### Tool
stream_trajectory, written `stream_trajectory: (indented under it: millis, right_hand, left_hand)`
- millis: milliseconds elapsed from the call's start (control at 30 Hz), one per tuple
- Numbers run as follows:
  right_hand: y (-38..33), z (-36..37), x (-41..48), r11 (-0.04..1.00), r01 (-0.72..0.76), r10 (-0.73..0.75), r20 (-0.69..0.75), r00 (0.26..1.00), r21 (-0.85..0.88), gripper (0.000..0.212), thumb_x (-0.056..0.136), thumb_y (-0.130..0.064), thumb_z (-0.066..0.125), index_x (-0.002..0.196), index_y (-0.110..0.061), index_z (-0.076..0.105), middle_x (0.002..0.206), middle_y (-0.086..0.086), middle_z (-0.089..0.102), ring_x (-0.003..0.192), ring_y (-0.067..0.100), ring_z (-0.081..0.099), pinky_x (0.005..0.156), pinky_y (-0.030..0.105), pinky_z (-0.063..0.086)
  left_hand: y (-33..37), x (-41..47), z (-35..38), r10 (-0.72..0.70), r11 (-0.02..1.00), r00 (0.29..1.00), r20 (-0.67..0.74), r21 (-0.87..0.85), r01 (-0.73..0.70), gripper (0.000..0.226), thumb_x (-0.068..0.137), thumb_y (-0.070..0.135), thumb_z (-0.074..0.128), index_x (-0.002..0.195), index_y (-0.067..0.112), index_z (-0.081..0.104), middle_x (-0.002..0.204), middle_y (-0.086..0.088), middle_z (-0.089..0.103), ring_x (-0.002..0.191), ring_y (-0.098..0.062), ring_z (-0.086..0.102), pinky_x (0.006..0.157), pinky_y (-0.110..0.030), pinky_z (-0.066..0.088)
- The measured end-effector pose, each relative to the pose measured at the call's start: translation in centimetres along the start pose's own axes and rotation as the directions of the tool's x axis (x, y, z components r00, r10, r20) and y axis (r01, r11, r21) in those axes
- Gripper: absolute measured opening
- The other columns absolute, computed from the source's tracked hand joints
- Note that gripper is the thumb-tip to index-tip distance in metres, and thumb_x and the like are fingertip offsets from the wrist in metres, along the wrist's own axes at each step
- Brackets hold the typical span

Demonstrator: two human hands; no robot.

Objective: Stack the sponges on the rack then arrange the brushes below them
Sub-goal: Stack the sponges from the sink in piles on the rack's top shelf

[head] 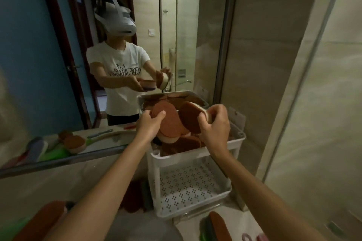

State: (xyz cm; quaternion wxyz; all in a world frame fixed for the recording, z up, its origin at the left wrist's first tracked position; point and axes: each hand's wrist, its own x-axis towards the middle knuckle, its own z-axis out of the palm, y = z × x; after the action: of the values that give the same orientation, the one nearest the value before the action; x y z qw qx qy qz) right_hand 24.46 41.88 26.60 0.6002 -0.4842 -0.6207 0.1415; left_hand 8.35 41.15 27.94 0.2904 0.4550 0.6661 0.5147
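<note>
Left hand point(149, 124) grips a brown sponge point(166, 121) w/ curled fingers point(159, 114). Right hand point(215, 126) pinches a 2nd sponge point(190, 118), both over the rack point(172, 159).

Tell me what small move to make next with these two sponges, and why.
Probably lower the right hand and lay its tilted sponge flat on the piled sponges in the rack's top tier. The left hand grips a second sponge above that tier, so one must land first.

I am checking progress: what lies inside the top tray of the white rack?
Brown round sponges lie piled in the top tray. The left hand and the right hand each hold a sponge over it. The tray's floor is covered.
</note>
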Motion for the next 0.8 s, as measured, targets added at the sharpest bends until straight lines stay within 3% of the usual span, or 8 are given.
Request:
stream_trajectory:
  millis: [100,200,267,333,400,533,733,800]
  right_hand:
    - [1.1,2.1,2.6,0.967,-0.238,0.23,0.094,0.969,0.087,0.014,0.082,-0.022,0.06,0.079,-0.017,0.048,0.085,0.002,0.053,0.081,0.019,0.053,0.077,0.039,0.049]
    - [2.0,3.6,5.0,0.888,-0.434,0.407,0.178,0.896,0.154,0.012,0.084,-0.023,0.061,0.08,-0.017,0.051,0.081,-0.002,0.054,0.086,0.02,0.055,0.08,0.039,0.048]
    - [2.9,4.5,5.9,0.851,-0.505,0.468,0.232,0.853,0.141,0.012,0.085,-0.025,0.061,0.088,-0.017,0.053,0.091,0.002,0.058,0.093,0.021,0.056,0.084,0.036,0.048]
    - [3.9,5.4,6.2,0.814,-0.567,0.515,0.295,0.805,0.124,0.015,0.084,-0.027,0.061,0.094,-0.018,0.055,0.104,0.006,0.06,0.102,0.024,0.057,0.093,0.043,0.049]
    - [4.6,5.9,6.4,0.79,-0.602,0.543,0.326,0.774,0.113,0.023,0.083,-0.028,0.062,0.102,-0.016,0.057,0.111,0.008,0.061,0.106,0.026,0.057,0.096,0.046,0.049]
    - [5.5,5.9,6.7,0.764,-0.632,0.563,0.342,0.753,0.133,0.028,0.085,-0.026,0.061,0.109,-0.012,0.055,0.106,0.009,0.061,0.098,0.025,0.058,0.086,0.038,0.051]
    - [5.8,5.5,6.4,0.745,-0.652,0.567,0.382,0.73,0.14,0.036,0.086,-0.022,0.06,0.119,-0.009,0.053,0.109,0.01,0.059,0.096,0.022,0.056,0.082,0.035,0.051]
    - [5.8,5.4,6.4,0.745,-0.653,0.566,0.388,0.728,0.137,0.035,0.085,-0.022,0.06,0.117,-0.009,0.054,0.11,0.01,0.059,0.099,0.024,0.057,0.087,0.038,0.052]
  left_hand:
    - [-0.1,2.8,0.0,-0.031,0.999,0.999,-0.025,0.029,0.032,0.044,0.092,0.037,0.051,0.125,0.008,0.052,0.125,-0.013,0.06,0.116,-0.031,0.056,0.1,-0.043,0.047]
    - [-0.5,5.4,0.0,-0.058,0.997,0.996,-0.061,0.054,0.062,0.047,0.093,0.035,0.051,0.129,0.005,0.05,0.129,-0.014,0.057,0.12,-0.032,0.054,0.102,-0.044,0.045]
    - [-1.0,6.8,0.2,-0.103,0.993,0.993,-0.05,0.046,0.106,0.048,0.093,0.035,0.05,0.13,0.004,0.051,0.131,-0.015,0.056,0.121,-0.032,0.053,0.102,-0.043,0.044]
    - [-1.4,7.8,0.5,-0.149,0.988,0.988,-0.036,0.044,0.151,0.049,0.094,0.035,0.05,0.13,0.002,0.05,0.132,-0.015,0.056,0.122,-0.032,0.052,0.103,-0.042,0.044]
    - [-1.9,8.4,0.9,-0.173,0.983,0.984,-0.027,0.055,0.175,0.052,0.093,0.036,0.051,0.132,0.0,0.049,0.134,-0.016,0.054,0.123,-0.032,0.051,0.104,-0.043,0.043]
    - [-2.7,8.9,1.6,-0.199,0.98,0.98,-0.013,0.024,0.199,0.051,0.093,0.034,0.052,0.132,0.0,0.049,0.134,-0.015,0.054,0.122,-0.032,0.052,0.103,-0.043,0.044]
    - [-3.4,9.0,1.7,-0.197,0.979,0.978,-0.065,0.034,0.2,0.032,0.095,0.028,0.049,0.106,-0.001,0.059,0.112,-0.015,0.061,0.114,-0.033,0.057,0.09,-0.036,0.045]
    - [-3.4,9.0,1.7,-0.189,0.981,0.979,-0.072,0.039,0.192,0.033,0.095,0.028,0.05,0.11,0.0,0.06,0.114,-0.016,0.062,0.113,-0.032,0.058,0.092,-0.037,0.046]
